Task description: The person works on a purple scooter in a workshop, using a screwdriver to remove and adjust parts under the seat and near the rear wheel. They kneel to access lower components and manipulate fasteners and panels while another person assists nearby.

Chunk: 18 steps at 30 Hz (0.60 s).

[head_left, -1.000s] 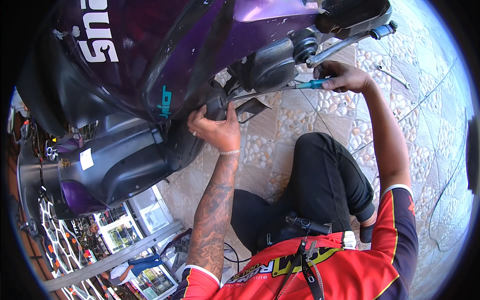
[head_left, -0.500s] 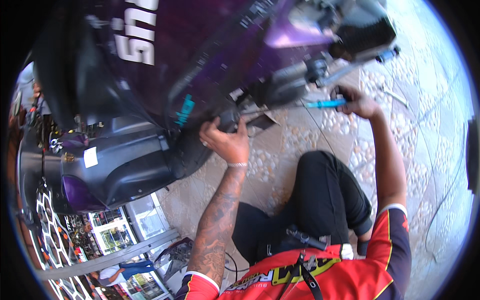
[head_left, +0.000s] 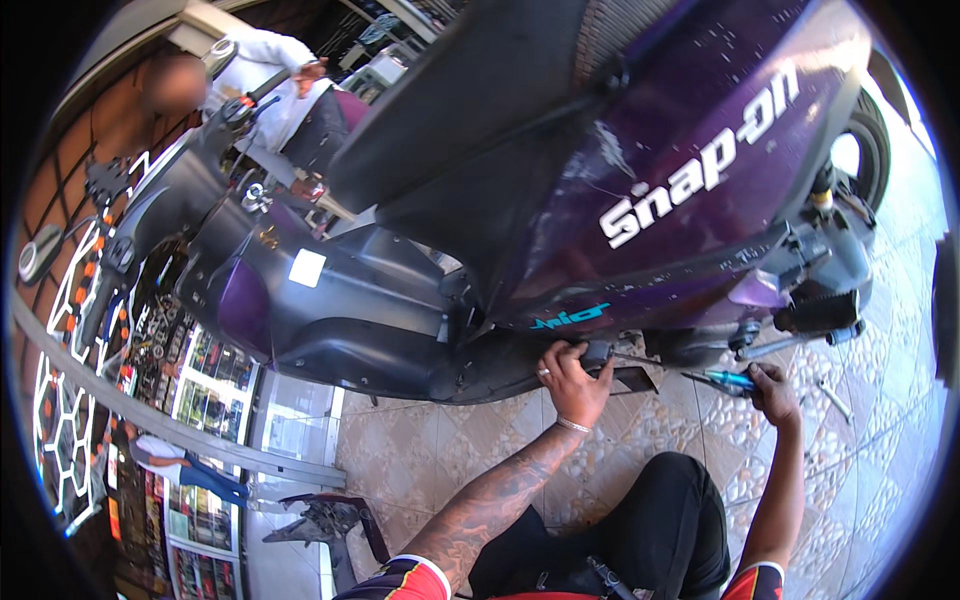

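A purple and black scooter (head_left: 680,230) fills the upper middle, its scuffed side panel facing me. Along the panel's lower edge, my left hand (head_left: 577,388) has its thumb and fingers closed around a small dark block-shaped part (head_left: 597,353). Farther right, my right hand (head_left: 776,395) grips the end of a screwdriver (head_left: 730,380) with a clear blue handle. Its thin shaft runs left toward the part at my left fingers. Whether the tip touches anything there is hidden.
A long metal tool (head_left: 835,400) lies on the stone-patterned tile floor (head_left: 640,440) beyond my right hand. At the lower left stands a loose dark scooter part (head_left: 325,520). A person in white (head_left: 262,75) is beyond the scooter; another person (head_left: 190,468) is near glass display cases (head_left: 205,500).
The view has shifted and turned, bringing more of the scooter and the person in white into sight. Both hands keep their holds, and the screwdriver still points toward the left hand.
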{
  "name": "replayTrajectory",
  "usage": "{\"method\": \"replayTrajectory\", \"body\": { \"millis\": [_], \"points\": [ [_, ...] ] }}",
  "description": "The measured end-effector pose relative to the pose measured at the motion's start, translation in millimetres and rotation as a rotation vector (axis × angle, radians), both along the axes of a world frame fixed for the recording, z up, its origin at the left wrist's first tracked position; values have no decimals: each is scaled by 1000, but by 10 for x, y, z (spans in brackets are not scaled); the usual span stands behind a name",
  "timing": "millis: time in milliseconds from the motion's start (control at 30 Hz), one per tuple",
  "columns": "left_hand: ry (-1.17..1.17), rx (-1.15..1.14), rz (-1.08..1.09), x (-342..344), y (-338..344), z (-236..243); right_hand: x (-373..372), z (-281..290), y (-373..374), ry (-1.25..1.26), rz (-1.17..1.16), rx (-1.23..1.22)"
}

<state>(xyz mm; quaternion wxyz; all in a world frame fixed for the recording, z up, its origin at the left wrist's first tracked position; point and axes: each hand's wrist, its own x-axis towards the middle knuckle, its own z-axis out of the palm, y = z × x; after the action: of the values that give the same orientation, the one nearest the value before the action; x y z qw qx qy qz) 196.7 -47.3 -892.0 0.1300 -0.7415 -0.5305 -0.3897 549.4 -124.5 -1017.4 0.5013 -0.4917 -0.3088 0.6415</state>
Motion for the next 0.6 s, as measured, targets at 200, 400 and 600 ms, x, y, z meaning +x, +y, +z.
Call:
{"method": "replayTrajectory", "body": {
  "millis": [200,400,600],
  "points": [
    [-21,4,3,1,-13,2,21,20,-37,205,51,205],
    [-24,-7,2,-8,-12,-12,-10,-1,33,57,12,-85],
    [-26,-19,18,-8,-20,1,-42,107,1,-1,24,125]
  ]
}}
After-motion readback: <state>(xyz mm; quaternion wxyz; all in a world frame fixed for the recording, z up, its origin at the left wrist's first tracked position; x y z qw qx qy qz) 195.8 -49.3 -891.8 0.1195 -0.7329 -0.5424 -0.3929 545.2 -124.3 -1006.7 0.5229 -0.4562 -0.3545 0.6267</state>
